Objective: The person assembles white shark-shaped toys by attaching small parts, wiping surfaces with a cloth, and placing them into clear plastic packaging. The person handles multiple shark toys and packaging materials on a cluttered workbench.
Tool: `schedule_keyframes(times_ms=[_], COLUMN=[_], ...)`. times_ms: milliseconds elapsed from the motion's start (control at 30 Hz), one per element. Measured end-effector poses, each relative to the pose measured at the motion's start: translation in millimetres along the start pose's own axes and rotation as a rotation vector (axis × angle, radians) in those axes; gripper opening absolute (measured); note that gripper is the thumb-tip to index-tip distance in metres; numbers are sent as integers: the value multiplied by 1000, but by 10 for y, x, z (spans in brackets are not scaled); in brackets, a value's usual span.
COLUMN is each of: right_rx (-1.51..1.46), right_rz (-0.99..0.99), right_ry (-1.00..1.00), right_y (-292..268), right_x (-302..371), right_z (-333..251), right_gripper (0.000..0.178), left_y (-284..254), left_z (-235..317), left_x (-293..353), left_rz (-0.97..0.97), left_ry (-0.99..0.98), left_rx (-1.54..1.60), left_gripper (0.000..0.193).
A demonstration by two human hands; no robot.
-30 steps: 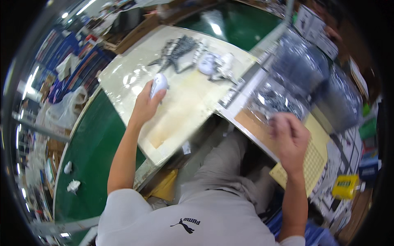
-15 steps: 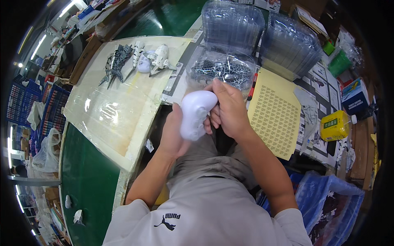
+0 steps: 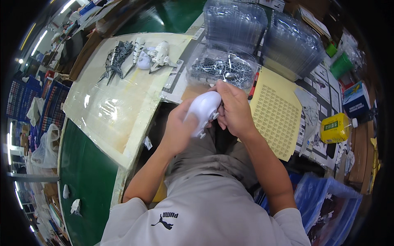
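Observation:
A smooth white game-style controller (image 3: 204, 107) is held in front of my lap, tilted, with small knobs sticking out from its side toward my right. My left hand (image 3: 177, 130) is wrapped round its near left side, thumb across it and slightly blurred. The fingers of my right hand (image 3: 234, 107) are closed at the controller's upper right end, partly hidden behind it. Just beyond my hands lies a clear plastic blister tray (image 3: 221, 67) holding a black-and-white patterned piece.
Stacks of clear trays (image 3: 234, 24) stand behind. On the left board lie patterned toy fish parts (image 3: 119, 61) and a white toy body (image 3: 161, 53). To the right are a yellow label sheet (image 3: 275, 115), a red pen-like tool (image 3: 253, 85) and a yellow bottle (image 3: 334, 128).
The controller has turned in my hands, so its knobs now show in profile toward the right. My left hand has shifted up and over it; my right hand has barely moved.

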State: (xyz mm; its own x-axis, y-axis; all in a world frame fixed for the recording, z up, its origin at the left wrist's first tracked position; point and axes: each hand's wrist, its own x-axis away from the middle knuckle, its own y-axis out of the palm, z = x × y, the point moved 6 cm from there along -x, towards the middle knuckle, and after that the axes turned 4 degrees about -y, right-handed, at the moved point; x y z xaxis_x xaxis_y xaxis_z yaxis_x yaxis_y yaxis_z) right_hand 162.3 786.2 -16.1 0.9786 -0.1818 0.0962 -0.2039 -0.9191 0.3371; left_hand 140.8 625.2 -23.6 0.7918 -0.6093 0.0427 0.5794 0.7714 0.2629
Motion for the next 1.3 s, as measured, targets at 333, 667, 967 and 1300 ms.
schedule_keyframes(times_ms=[333, 667, 967, 1300], right_rx=[467, 280, 556, 1633], right_rz=[-76, -10, 358, 419], right_ry=[-430, -216, -458, -29], right_y=[143, -31, -699, -1614], right_x=[140, 17, 174, -741], right_z=[-229, -74, -350, -351], right_gripper=[32, 31, 21, 39], left_y=[-75, -58, -46, 370], left_z=[75, -59, -116, -5], left_x=[20, 8, -41, -178], left_rz=[33, -3, 14, -86], left_ry=[90, 12, 10, 40], left_rx=[-211, -121, -83, -273], left_gripper=[59, 103, 100, 79])
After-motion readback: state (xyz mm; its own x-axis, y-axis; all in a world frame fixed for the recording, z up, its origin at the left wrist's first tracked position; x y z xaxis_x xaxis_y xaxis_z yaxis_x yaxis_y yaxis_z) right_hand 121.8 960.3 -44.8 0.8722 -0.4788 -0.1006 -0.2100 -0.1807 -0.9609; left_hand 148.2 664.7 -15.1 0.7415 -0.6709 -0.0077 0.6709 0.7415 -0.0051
